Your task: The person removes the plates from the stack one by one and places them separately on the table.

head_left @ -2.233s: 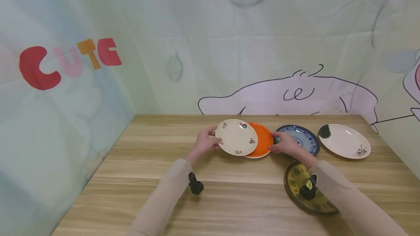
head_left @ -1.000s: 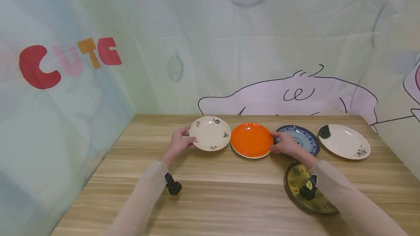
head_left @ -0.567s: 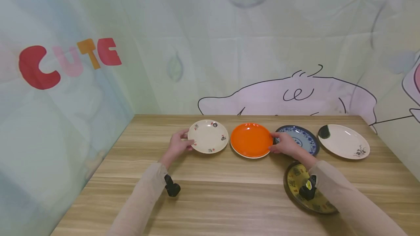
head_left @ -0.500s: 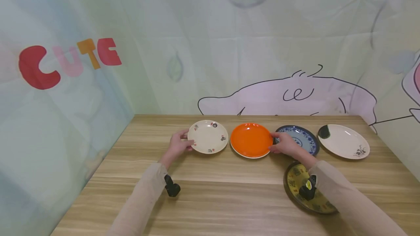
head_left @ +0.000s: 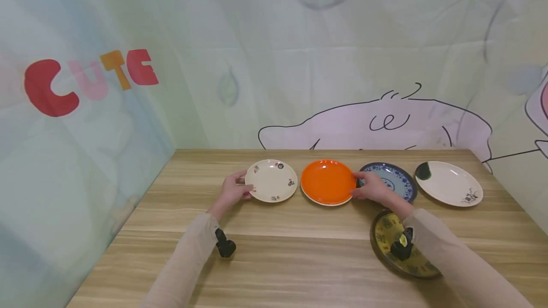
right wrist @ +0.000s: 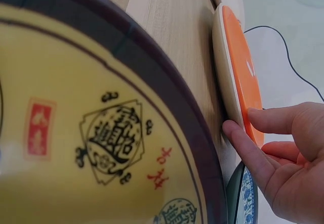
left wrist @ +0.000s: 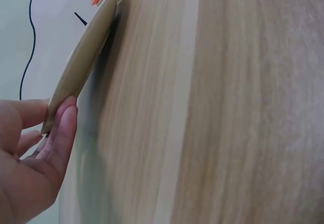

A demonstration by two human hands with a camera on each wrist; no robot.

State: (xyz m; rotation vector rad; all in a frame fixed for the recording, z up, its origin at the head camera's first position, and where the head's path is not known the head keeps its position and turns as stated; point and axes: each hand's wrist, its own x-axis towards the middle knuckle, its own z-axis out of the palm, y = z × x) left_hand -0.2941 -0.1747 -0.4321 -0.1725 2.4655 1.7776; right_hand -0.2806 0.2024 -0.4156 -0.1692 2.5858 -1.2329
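Note:
At the back of the table, my left hand (head_left: 233,188) pinches the left rim of a cream plate (head_left: 270,180) with small red and black motifs. The left wrist view shows this plate (left wrist: 83,57) edge-on, with a dark shadow along its underside. My right hand (head_left: 371,187) pinches the right rim of a glossy orange plate (head_left: 327,182), beneath which a cream edge shows. In the right wrist view, the thumb lies on the orange rim (right wrist: 244,72) and a finger reaches below it. A narrow gap separates the two plates.
Partly behind my right hand lies a blue-patterned plate (head_left: 396,182). An oval white plate (head_left: 449,184) with a dark green patch lies at the far right. Under my right forearm is a yellow, dark-rimmed plate (head_left: 385,236). A printed curtain (head_left: 214,108) backs the wooden table (head_left: 291,270).
My left hand has carried the cream plate left from over the orange plate, then lowered it a little toward the table. My right hand has stayed at the orange plate's rim.

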